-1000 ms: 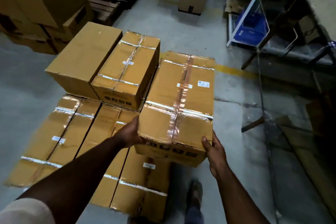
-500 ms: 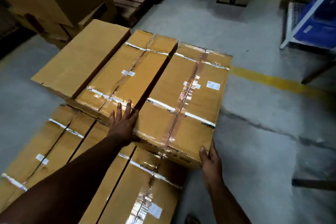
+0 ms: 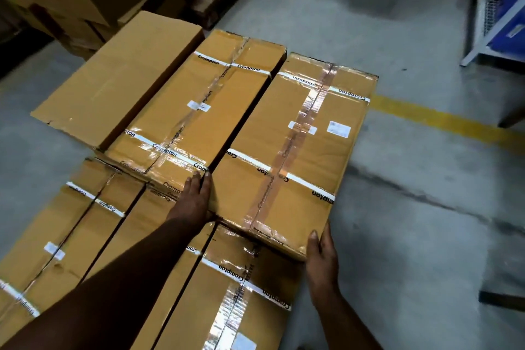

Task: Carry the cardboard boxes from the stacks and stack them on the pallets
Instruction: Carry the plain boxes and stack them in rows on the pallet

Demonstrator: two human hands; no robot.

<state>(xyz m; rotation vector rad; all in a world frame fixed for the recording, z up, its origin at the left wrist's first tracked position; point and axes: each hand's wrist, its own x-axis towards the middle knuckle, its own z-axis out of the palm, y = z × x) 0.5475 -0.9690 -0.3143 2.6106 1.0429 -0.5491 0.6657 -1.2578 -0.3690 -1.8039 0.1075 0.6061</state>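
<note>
On top of the stack, your long brown cardboard box sealed with clear tape and white printed straps [image 3: 295,150] lay flat on the upper layer, just beside a second taped brown box [image 3: 199,111] to its left, with a dark gap between them. Your left hand [image 3: 196,202] rested with straight fingers against the near left end of your box, at the gap. Your right hand [image 3: 322,258] gripped the near right corner, thumb on the top face and fingers curled round the edge. Below them, the lower layer of taped cardboard boxes [image 3: 93,236] ran toward you. A plain brown cardboard box [image 3: 119,77] sat leftmost above. Grey concrete floor [image 3: 412,221] with a yellow painted line [image 3: 443,122] lay to the right.
</note>
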